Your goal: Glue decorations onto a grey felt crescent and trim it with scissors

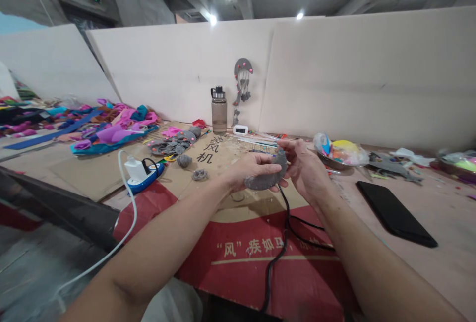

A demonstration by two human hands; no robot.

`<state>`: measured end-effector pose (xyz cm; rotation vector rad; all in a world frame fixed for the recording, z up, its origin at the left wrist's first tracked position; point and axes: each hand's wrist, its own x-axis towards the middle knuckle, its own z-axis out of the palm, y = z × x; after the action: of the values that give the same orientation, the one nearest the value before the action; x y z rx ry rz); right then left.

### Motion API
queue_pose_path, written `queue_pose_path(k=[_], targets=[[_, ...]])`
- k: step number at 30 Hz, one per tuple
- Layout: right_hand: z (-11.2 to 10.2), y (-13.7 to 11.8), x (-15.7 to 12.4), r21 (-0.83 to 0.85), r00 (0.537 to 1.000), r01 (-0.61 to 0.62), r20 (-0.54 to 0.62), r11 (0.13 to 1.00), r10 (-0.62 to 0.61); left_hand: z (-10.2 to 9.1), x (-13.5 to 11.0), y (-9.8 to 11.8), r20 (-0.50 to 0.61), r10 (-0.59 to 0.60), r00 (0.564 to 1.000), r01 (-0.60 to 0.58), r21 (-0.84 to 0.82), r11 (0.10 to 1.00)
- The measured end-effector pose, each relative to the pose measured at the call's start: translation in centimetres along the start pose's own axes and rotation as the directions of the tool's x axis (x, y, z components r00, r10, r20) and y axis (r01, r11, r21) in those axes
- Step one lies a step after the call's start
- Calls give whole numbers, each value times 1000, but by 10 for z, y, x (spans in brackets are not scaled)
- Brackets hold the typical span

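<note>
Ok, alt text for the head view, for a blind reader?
Left hand and right hand hold a grey felt crescent over a cardboard-covered table. A black cable trails below it; a water bottle stands behind.

We count one grey felt crescent (pixel 265 179), one smoky plastic bottle (pixel 219 109), one flat black tablet (pixel 396 214), one white clock (pixel 240 130)

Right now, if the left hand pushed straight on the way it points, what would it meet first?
The left hand points rightward, holding the grey felt piece; first it would probably meet the right hand, at that piece's far end.
</note>
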<state>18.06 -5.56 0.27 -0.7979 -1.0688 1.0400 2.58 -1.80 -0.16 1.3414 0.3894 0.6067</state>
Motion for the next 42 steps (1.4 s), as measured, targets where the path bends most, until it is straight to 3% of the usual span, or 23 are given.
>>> queue_pose_path(k=[4,9,14,26,31,37,42], targets=[[2,-2,-4,-91,996,-76,29,993,79,-1,0,0,26,-38,999,37,34,999],[5,-1,-8,-134,1000,-21,-4,991,21,0,0,-1,51,-25,998,23,34,999],[5,1,-4,-10,989,-130,64,991,131,-4,1,-2,18,1,1000,-1,1,1000],[3,2,-9,36,981,-185,69,982,182,-5,-1,-2,111,-39,993,46,-67,997],[6,2,-8,12,982,-186,31,983,185,-3,-1,-1,62,-32,998,33,-16,999],[8,6,-3,-33,995,-95,12,995,96,-1,2,-5,-128,61,990,-58,23,998],[8,8,-4,-54,999,-49,2,997,49,-2,3,-8,-123,74,990,-62,98,993]])
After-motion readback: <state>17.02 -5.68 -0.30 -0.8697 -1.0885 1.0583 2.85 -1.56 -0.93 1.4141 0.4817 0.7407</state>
